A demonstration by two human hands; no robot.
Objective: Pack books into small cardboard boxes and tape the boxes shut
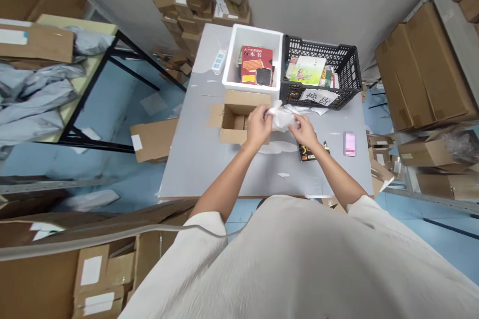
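My left hand (258, 124) and my right hand (305, 130) are both closed on a crumpled piece of white paper (280, 115), held between them just above the grey table (202, 159). Right under my left hand stands a small open cardboard box (234, 117) with its flaps out. A dark book with yellow print (309, 152) lies on the table under my right wrist.
A white foam box (253, 42) with a red book (256, 64) and a black plastic crate (322, 67) of books stand at the table's far edge. A pink phone (349, 143) lies right. Cardboard boxes (422, 70) and shelves crowd both sides.
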